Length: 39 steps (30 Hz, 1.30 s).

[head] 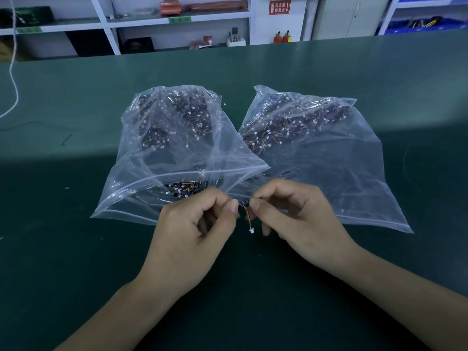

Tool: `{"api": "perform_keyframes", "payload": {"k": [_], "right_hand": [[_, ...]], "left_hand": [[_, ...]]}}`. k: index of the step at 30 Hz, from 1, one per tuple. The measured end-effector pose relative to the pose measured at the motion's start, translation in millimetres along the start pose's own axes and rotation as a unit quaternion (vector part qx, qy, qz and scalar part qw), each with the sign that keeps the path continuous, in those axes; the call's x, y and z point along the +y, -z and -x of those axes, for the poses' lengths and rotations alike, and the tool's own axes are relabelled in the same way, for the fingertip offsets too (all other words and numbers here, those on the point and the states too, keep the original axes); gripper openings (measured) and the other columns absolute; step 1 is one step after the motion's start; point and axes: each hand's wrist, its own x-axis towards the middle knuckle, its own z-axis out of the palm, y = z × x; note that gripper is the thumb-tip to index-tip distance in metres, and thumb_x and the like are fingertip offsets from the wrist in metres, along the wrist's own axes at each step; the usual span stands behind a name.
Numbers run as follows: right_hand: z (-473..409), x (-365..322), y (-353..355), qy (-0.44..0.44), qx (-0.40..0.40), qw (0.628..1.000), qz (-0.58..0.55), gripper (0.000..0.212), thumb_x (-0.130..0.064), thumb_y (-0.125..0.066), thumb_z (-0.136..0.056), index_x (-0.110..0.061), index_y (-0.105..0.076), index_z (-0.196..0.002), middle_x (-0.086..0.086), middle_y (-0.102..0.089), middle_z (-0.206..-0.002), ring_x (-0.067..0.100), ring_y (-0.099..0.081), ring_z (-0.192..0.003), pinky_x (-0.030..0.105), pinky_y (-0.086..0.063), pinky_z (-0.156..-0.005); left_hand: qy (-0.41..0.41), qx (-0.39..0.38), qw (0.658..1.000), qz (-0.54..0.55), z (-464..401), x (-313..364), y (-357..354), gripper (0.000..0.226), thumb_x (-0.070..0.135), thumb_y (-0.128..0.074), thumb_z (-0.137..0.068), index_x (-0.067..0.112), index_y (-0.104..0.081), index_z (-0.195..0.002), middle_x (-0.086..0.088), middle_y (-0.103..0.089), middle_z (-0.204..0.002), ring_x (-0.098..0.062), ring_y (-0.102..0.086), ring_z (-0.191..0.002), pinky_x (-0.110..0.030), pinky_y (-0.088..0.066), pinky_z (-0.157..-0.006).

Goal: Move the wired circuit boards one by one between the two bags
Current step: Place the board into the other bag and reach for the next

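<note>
Two clear zip bags lie side by side on the green table, the left bag [152, 158] and the right bag [342, 158], each holding several small black wired circuit boards. In front of their mouths, between the bags, my left hand [195, 229] and my right hand [293, 216] both pinch one small black circuit board [244, 203] by its ends. Its short orange and yellow wire with a white plug [251, 231] hangs down between my hands. A few boards [184, 190] lie near the left bag's open mouth.
The green table [76, 249] stretches wide on all sides of the bags. A white cord [12, 84] hangs at the far left. Behind the table stand white shelves [177, 21] with boxes, and blue bins [425, 24] at the back right.
</note>
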Motion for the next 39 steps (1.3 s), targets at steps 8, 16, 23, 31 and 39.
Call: {"api": "perform_keyframes", "payload": {"k": [8,16,23,31,39], "right_hand": [[1.4,2.2,0.4,-0.008,-0.013,1.000,-0.024,0.017,-0.006,-0.067,-0.101,-0.005,-0.068,-0.084,0.002,-0.071,-0.074,0.016,-0.063,-0.051,0.009,-0.041,-0.049],[1.9,-0.3,2.3,-0.004,-0.026,0.999,-0.025,0.019,-0.009,-0.067,-0.102,-0.011,-0.067,-0.083,0.007,-0.073,-0.075,0.020,-0.064,-0.047,0.012,-0.041,-0.048],[-7.3,3.5,22.6,0.166,0.027,0.939,0.299,0.024,-0.036,-0.081,-0.091,-0.025,-0.075,-0.112,-0.016,-0.069,-0.093,0.007,-0.061,-0.080,0.020,-0.048,-0.076],[-13.4,9.7,32.3,0.150,-0.018,0.896,0.417,0.023,-0.021,-0.081,-0.086,-0.026,-0.073,-0.106,-0.014,-0.067,-0.097,0.012,-0.059,-0.089,0.036,-0.053,-0.088],[-12.7,8.7,32.9,0.187,0.032,0.899,0.395,0.017,-0.009,-0.078,-0.091,-0.021,-0.079,-0.103,-0.010,-0.072,-0.094,0.011,-0.064,-0.084,0.043,-0.058,-0.074]], "left_hand": [[-0.012,0.000,1.000,-0.001,0.5,-0.6,-0.3,0.024,0.035,-0.061,-0.100,0.025,-0.066,-0.078,0.004,-0.062,-0.067,-0.010,-0.052,-0.054,-0.011,-0.037,-0.055],[-0.020,0.008,1.000,-0.003,-0.2,-2.4,-2.1,0.026,0.035,-0.061,-0.099,0.022,-0.066,-0.077,0.002,-0.061,-0.066,-0.012,-0.051,-0.055,-0.015,-0.037,-0.054],[-0.038,0.074,0.996,0.007,-2.2,-4.3,2.1,0.006,0.034,-0.071,-0.099,0.034,-0.077,-0.096,0.014,-0.074,-0.088,-0.014,-0.067,-0.070,-0.027,-0.053,-0.055],[-0.060,0.080,0.995,-0.013,-2.9,-16.6,2.1,0.006,0.023,-0.082,-0.091,0.025,-0.082,-0.098,0.017,-0.075,-0.083,-0.012,-0.072,-0.068,-0.034,-0.057,-0.054],[-0.097,0.025,0.995,-0.017,-4.2,-23.6,-1.6,0.004,0.020,-0.083,-0.091,0.020,-0.082,-0.095,0.013,-0.077,-0.088,-0.016,-0.073,-0.073,-0.033,-0.054,-0.056]]}}
